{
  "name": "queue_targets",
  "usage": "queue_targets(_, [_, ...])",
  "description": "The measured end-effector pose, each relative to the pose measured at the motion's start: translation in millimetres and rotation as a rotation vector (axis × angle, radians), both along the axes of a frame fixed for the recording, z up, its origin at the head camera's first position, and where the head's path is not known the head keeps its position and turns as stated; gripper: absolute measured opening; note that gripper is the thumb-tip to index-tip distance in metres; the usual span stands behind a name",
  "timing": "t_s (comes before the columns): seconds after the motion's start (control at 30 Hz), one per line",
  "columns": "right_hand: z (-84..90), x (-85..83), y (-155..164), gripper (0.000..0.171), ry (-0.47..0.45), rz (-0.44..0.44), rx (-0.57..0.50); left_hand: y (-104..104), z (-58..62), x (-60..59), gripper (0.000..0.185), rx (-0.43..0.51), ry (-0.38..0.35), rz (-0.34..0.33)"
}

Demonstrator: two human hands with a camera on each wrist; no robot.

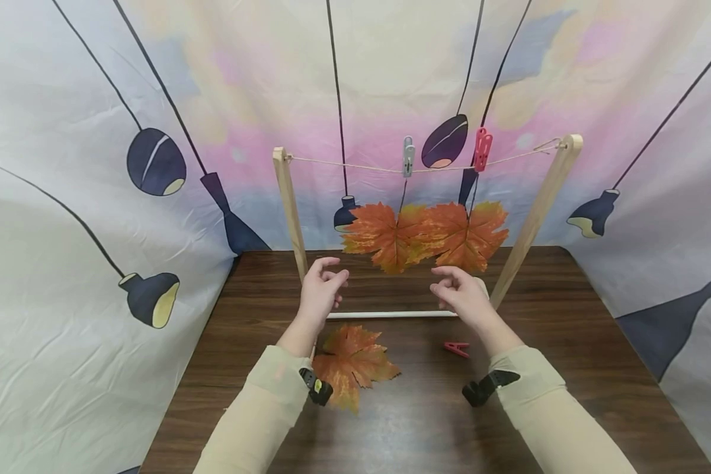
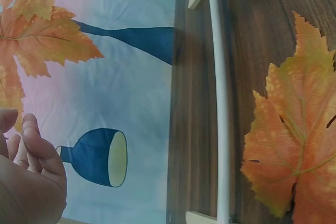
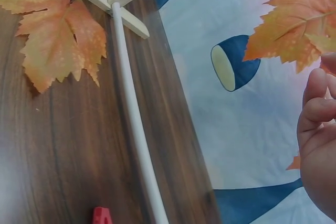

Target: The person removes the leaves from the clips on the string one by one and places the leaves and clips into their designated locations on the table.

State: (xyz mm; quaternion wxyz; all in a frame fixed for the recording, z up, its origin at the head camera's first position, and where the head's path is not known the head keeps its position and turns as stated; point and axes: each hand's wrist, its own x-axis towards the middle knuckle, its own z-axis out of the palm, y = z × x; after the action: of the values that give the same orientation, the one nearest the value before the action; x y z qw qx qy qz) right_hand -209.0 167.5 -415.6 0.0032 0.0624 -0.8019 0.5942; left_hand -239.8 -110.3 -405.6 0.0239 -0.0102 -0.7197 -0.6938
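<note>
Two orange artificial maple leaves hang from a string (image 1: 343,163). A grey clothespin (image 1: 408,157) clips the left leaf (image 1: 385,237), and a red clothespin (image 1: 482,150) clips the right leaf (image 1: 474,237); their edges overlap. My left hand (image 1: 322,289) is raised below and left of the hanging leaves, loosely curled, with nothing held. Just below the right leaf is my right hand (image 1: 463,296), its fingers bent and also holding nothing. A third leaf (image 1: 355,362) lies flat on the table beside my left wrist. Near my right wrist lies another red clothespin (image 1: 457,349).
The string is tied between two wooden posts, a left post (image 1: 290,204) and a right post (image 1: 533,224). A white rod (image 1: 391,315) joins them low down, over the brown wooden table (image 1: 415,421). Behind stands a cloth backdrop (image 1: 261,79) printed with lamps.
</note>
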Motion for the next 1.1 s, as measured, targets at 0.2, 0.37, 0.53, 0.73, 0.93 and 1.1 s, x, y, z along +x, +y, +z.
queue_targets(0.2, [10.4,-0.5,1,0.04,-0.015,-0.003,0.015,2,12.0,-5.0,0.033,-0.023,0.022,-0.02])
queue_targets(0.37, [15.9,-2.1,0,0.04,-0.011,0.015,-0.02,4,28.2,-1.9,0.035,-0.009,0.017,-0.025])
queue_targets(0.53, [19.0,-4.5,-1,0.04,-0.002,-0.001,-0.032,8,45.7,5.9,0.036,-0.023,0.036,-0.032])
queue_targets(0.73, [26.5,-4.8,-3,0.04,0.024,0.005,-0.023,11,53.4,6.7,0.032,-0.023,0.055,-0.021])
queue_targets(0.93, [29.9,-7.7,-2,0.041,0.029,-0.002,-0.017,13,59.8,6.6,0.031,-0.013,0.077,-0.022])
queue_targets(1.1, [35.9,-9.0,-2,0.04,0.024,0.012,-0.023,13,63.6,4.7,0.032,-0.015,0.079,-0.039])
